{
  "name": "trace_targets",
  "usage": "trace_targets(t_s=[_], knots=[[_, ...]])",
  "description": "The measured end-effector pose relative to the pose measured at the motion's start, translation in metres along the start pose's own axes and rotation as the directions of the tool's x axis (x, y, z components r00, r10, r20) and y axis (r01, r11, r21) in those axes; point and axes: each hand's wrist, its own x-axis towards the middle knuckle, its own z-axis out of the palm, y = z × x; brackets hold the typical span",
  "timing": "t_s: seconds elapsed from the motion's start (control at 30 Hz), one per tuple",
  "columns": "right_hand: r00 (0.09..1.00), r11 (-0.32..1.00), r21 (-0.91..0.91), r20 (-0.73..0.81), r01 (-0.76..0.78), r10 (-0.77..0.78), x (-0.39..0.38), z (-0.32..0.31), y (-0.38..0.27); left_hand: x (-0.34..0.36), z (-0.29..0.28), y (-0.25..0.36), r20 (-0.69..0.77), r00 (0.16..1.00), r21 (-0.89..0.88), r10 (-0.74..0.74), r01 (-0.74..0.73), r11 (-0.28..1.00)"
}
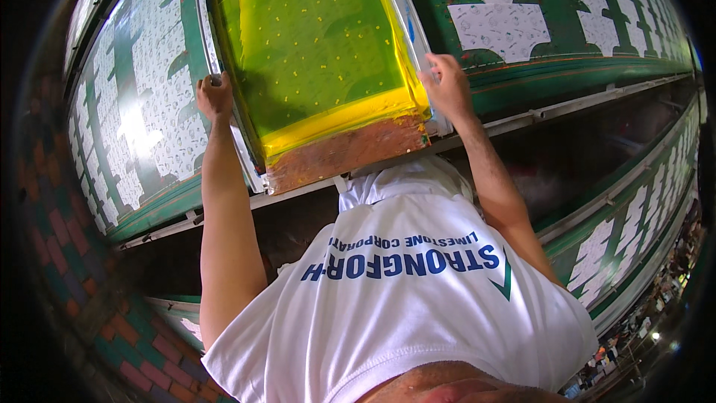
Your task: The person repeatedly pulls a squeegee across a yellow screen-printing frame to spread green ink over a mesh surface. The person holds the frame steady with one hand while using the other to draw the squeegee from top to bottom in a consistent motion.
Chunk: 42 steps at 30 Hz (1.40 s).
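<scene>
Skew risk from uneven pulling

Left grip (215, 97) is clasping the left rail (206, 30); right grip (446, 88) is resting at the right rail (412, 30), its closure unclear. The yellow screen frame (321, 45) is lying over the green counter (522, 76), beside white patterned sheets (500, 30). One-sided tugging could be twisting it, scuffing those sheets.

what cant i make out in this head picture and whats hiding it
Far edge of the yellow mesh screen in a silvery rectangular frame: mostly cut off by the head view's top edge.
Right hand: fingertips blurred in the head view, so their exact contact with the frame is unclear.
Motifs on the white printed pieces: too small in the head view.
Mixed clutter at lower right: too small and dark there.
</scene>
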Motion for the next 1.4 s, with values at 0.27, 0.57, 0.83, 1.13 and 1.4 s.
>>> trace_targets(t_s=[0.27, 0.57, 0.83, 1.13, 1.4], knots=[[0.995, 0.981, -0.177, -0.075, -0.075, 0.062, 0.029, 0.031, 0.042, -0.001, 0.001, -0.005, -0.038, 0.998, -0.019, 0.059, -0.06, 0.998], [0.987, 0.997, -0.077, -0.157, 0.016, -0.028, 0.029, -0.003, 0.009, 0.01, 0.012, -0.027, 0.09, 0.994, -0.135, 0.063, -0.05, 0.99], [0.985, 0.994, -0.11, -0.174, -0.018, -0.001, 0.07, -0.093, 0.058, 0.029, 0.001, 0.077, 0.023, 0.984, -0.22, 0.179, -0.17, 0.961], [0.979, 0.974, -0.228, -0.199, -0.004, -0.043, 0.115, -0.26, 0.26, -0.063, 0.049, 0.347, -0.012, 0.995, -0.133, 0.103, -0.104, 0.986], [0.985, 0.983, -0.178, -0.173, -0.038, 0.006, 0.121, -0.328, 0.364, -0.122, 0.066, 0.46, 0.021, 0.999, -0.111, 0.03, -0.027, 0.993]])
